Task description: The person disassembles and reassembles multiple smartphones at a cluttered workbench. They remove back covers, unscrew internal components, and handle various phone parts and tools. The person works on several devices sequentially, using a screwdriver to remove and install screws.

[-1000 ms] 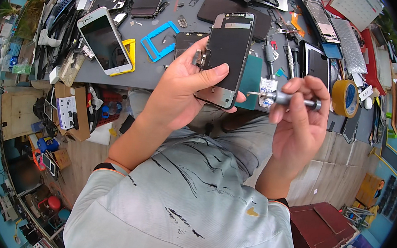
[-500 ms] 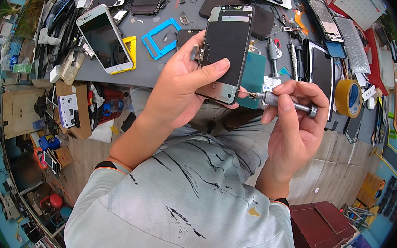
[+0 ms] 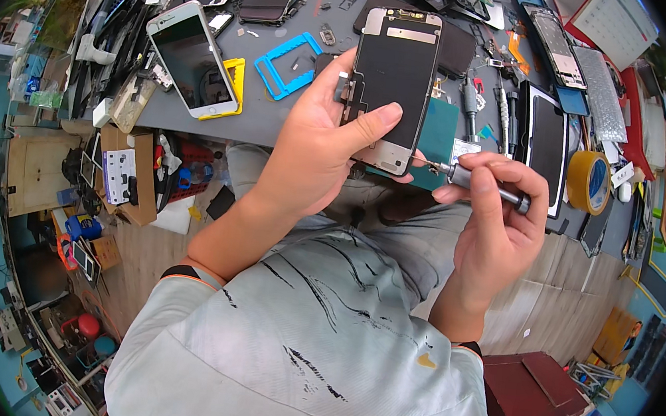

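My left hand [image 3: 320,134] grips a phone screen assembly [image 3: 394,69] by its left side and underside, its back facing up. The thumb lies across the black panel near the lower end. A flex cable piece [image 3: 350,89] sticks out at the left edge, beside my fingers. In my right hand [image 3: 501,208] a grey precision screwdriver [image 3: 476,182] is held between thumb and fingers, almost level. Its thin tip points left at the lower right corner of the assembly; whether it touches I cannot tell. Behind the assembly shows a green mat [image 3: 438,134].
On the grey workbench [image 3: 257,124], a white phone [image 3: 192,62] rests on a yellow frame, next to a blue frame [image 3: 284,67]. To the right lie several screwdrivers [image 3: 471,101], a black panel [image 3: 546,140] and a yellow tape roll [image 3: 590,182]. Phone parts crowd the back.
The view has shifted, so the bench items appear farther right. Both hands keep their holds on the screen assembly and screwdriver, and the screwdriver tip stays near the assembly's lower right corner.
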`<state>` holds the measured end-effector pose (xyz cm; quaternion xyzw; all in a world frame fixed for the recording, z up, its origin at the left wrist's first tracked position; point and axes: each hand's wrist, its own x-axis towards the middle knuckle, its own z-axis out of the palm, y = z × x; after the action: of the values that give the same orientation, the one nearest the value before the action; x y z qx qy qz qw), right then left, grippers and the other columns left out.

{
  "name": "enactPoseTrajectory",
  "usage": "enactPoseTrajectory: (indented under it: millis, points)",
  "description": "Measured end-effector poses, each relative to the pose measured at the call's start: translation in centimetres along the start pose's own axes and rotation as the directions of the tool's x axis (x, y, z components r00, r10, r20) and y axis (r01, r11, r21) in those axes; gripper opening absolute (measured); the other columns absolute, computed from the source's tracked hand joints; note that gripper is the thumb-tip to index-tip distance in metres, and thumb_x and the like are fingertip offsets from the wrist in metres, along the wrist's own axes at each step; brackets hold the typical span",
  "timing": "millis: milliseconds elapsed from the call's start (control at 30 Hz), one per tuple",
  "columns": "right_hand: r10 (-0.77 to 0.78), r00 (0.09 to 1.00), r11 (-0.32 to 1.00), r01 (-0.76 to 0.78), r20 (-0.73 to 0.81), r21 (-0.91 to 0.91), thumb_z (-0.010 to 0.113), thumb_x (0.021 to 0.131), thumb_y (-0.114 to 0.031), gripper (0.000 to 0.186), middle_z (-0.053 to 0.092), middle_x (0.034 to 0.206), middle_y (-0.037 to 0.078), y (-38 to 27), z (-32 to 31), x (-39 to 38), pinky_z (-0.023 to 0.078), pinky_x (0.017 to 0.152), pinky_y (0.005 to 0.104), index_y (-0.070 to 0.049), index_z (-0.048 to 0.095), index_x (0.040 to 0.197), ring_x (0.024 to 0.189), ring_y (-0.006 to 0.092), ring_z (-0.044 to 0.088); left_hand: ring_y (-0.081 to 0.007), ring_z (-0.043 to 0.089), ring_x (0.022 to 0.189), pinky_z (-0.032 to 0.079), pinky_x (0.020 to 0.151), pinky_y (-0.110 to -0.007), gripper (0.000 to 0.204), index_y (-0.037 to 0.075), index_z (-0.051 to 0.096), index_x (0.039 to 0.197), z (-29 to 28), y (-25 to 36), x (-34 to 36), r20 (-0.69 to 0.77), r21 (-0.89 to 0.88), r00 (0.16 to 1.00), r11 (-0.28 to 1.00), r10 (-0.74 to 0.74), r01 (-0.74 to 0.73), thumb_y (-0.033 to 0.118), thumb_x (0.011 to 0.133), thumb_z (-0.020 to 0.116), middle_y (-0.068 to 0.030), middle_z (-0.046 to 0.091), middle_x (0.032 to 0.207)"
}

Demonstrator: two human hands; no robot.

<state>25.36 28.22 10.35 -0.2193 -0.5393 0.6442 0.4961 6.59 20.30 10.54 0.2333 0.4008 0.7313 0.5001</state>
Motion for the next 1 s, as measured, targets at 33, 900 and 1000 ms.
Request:
enactPoseTrajectory:
  millis: [33,900,1000]
  points:
    - [-0.027,1.0,0.999,0.027,0.009,-0.021,0.07,0.099,0.011,0.022,0.07,0.12,0.026,0.2,0.0,-0.1,0.069,0.078,0.0345,0.007,0.059,0.118,0.101,0.0237,0.074,-0.0314,0.081,0.089,0.07,0.068,-0.047,0.066,0.001,0.032,0.162,-0.1,0.1,0.0,-0.001,0.009,1.0,1.0,-0.002,0.002,0.008,0.107,0.068,-0.0207,0.074,0.12]
    - [0.032,0.988,0.999,-0.028,0.152,-0.025,0.073,0.095,0.013,0.023,0.072,0.12,0.018,0.6,-2.2,0.4,0.065,0.095,0.0325,0.008,0.068,0.118,0.11,0.022,0.074,-0.0295,0.08,0.096,0.071,0.071,-0.044,0.069,-0.004,0.03,0.164,0.9,-0.1,0.8,-0.081,0.123,0.995,0.991,0.057,-0.047,0.005,0.106,0.067,-0.0217,0.07,0.128]
    - [0.093,0.991,0.994,-0.098,0.096,0.047,0.073,0.095,0.013,0.023,0.072,0.12,0.018,0.6,-1.9,0.2,0.065,0.094,0.0319,0.008,0.069,0.117,0.11,0.0218,0.074,-0.03,0.08,0.095,0.071,0.075,-0.044,0.069,-0.004,0.03,0.163,0.2,-0.6,1.1,-0.027,0.15,0.996,0.986,0.08,-0.075,0.004,0.106,0.067,-0.0223,0.07,0.129]
